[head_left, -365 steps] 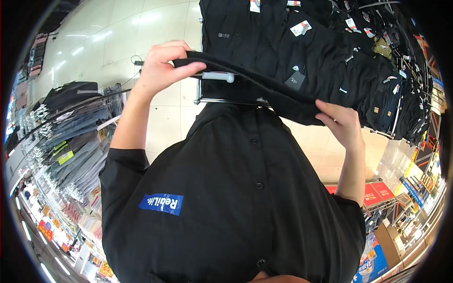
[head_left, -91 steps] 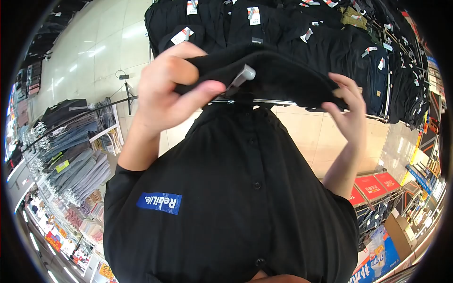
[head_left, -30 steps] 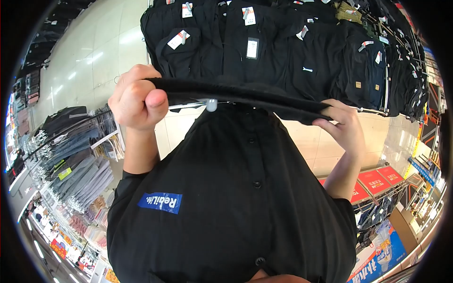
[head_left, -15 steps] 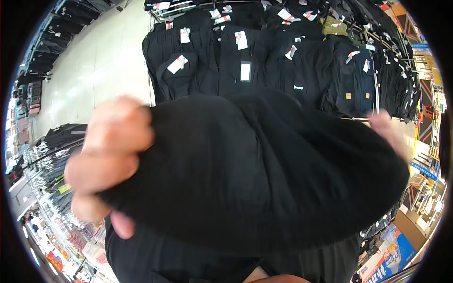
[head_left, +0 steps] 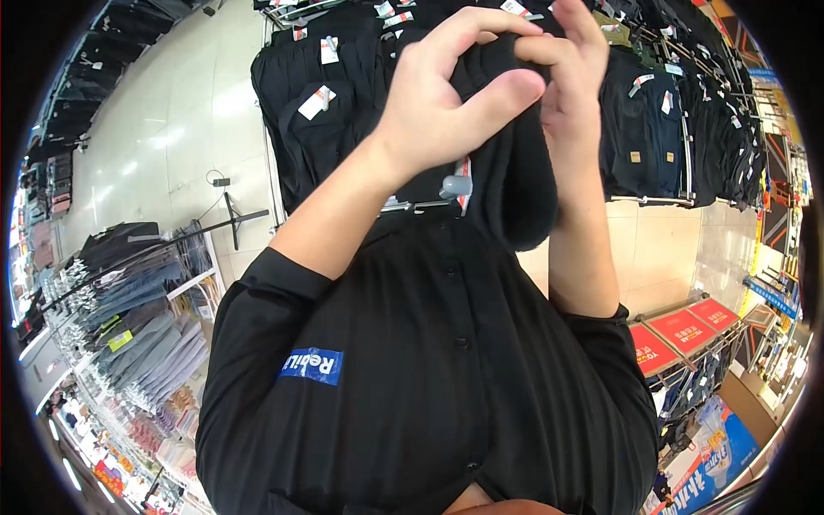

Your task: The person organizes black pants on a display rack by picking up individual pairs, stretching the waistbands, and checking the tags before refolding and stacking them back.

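A dark black garment (head_left: 522,193) hangs bunched and folded from both hands, in front of my chest. My left hand (head_left: 442,107) grips its upper part, fingers curled over the top and thumb stretched across the front. On the other side, my right hand (head_left: 571,81) holds the upper edge with bent fingers, close to the left fingertips. A grey security tag (head_left: 457,185) and a white and red label show at the garment's left side. Part of the cloth is hidden behind the hands.
Ahead stands a rack of black trousers (head_left: 318,146) with white tags. Hanging clothes (head_left: 159,352) are at left, near a black stand (head_left: 230,210). Red signs (head_left: 687,326) and a blue and white box (head_left: 717,446) are at right.
Both hands have moved up and close together from a wide spread. The garment, stretched across the view before, is now gathered into a narrow hanging fold.
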Motion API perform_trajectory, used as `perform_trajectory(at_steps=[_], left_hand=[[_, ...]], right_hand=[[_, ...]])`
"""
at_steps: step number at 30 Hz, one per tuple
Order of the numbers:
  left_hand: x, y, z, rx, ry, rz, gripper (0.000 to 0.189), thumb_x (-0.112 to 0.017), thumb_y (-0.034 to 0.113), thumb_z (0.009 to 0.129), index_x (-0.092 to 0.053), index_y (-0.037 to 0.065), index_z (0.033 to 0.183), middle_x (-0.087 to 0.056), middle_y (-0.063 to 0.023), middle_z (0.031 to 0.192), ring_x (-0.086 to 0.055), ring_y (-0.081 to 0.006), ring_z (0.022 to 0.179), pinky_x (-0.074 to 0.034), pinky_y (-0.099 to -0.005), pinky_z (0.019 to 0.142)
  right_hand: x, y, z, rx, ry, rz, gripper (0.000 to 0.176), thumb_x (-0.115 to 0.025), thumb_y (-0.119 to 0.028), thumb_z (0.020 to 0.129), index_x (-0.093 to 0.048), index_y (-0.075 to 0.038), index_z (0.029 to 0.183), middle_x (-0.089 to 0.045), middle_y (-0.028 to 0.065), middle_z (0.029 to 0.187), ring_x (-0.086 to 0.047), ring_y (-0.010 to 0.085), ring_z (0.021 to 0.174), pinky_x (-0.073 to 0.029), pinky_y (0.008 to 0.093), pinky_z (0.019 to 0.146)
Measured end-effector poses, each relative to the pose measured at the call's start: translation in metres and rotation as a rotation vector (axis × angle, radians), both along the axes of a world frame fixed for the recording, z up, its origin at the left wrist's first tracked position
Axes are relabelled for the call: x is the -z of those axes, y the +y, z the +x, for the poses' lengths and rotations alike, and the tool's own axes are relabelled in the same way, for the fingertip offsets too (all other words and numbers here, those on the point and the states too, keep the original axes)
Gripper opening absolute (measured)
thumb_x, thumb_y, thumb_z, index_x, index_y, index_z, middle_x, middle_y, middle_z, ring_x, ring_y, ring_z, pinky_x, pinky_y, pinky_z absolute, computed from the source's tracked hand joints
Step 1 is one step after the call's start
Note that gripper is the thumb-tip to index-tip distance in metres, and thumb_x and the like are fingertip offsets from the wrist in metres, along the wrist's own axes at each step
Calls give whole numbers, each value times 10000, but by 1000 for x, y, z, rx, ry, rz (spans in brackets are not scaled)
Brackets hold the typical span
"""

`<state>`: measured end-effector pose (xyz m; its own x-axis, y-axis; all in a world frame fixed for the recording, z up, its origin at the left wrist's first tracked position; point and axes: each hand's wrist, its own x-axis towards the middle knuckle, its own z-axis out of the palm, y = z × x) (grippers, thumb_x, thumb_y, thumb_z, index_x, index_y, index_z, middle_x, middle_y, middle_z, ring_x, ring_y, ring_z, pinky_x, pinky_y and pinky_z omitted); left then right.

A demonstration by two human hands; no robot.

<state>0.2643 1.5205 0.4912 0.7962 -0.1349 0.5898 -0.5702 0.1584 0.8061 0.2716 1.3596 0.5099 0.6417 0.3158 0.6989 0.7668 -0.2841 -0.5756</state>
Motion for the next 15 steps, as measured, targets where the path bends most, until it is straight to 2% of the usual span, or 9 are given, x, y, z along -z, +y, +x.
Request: perform_trajectory(at_steps=[1,2,3,4,6,8,9,14,15], left_hand=[[-12,4,-4,-109,45,113,350,-731,180,928,-639,-9,1208,-696,-104,1101,-653,-167,1036,-496,-294,926],[-20,7,-9,-215,92,228,271,-728,142,920,-675,2,1146,-713,-74,1041,-662,-145,984,-502,-274,889],[-5,5,1,-338,-31,138,140,-721,106,915,-694,18,1021,-696,-42,954,-635,-106,892,-495,-255,810],[-32,8,-15,-332,308,160,92,-718,90,917,-668,18,946,-653,-7,864,-588,-78,813,-474,-242,739],[-7,17,-4,-401,75,150,97,-714,91,926,-645,24,913,-607,20,799,-535,-53,752,-445,-230,680],[-5,20,-11,-382,140,109,96,-706,90,935,-640,25,911,-602,29,790,-522,-41,737,-431,-218,667],[-5,20,-14,-357,199,67,96,-699,90,944,-636,27,909,-597,37,782,-510,-30,723,-416,-205,654],[6,18,-19,-412,240,-88,114,-674,94,982,-629,30,899,-570,64,749,-466,-4,672,-369,-190,598],[6,19,-21,-433,271,-123,132,-678,102,985,-627,29,888,-565,68,741,-462,-2,669,-361,-189,593]], right_hand=[[-1,-5,0,43,28,-58,226,-717,-115,918,-596,-76,1105,-336,231,1551,-360,369,1443,-319,465,1156],[8,2,3,-35,-54,159,164,-611,-48,980,-560,9,1125,-573,240,1355,-577,323,1255,-470,412,1053],[10,-2,-2,-195,92,368,196,-604,7,917,-588,32,1111,-606,240,1306,-607,322,1196,-471,411,1032],[10,-10,-8,-356,237,577,244,-596,63,853,-616,55,1096,-640,239,1256,-637,320,1138,-471,409,1010],[5,-41,-7,-413,-32,-80,392,-717,-104,847,-632,20,1209,-700,141,1187,-668,309,1089,-484,425,986],[-3,-25,-37,-140,116,-216,494,-797,-135,783,-638,-19,1236,-705,109,1177,-670,265,1081,-486,410,954],[19,-19,-38,-60,87,-70,548,-848,-129,719,-646,-49,1223,-708,89,1147,-669,236,1038,-457,383,948],[26,-7,-47,-4,175,88,509,-871,-167,717,-649,-53,1160,-701,68,1071,-652,223,922,-402,337,915],[22,-11,-48,-3,173,-176,490,-864,-200,735,-649,-49,1149,-698,76,1058,-650,212,921,-387,342,887]])
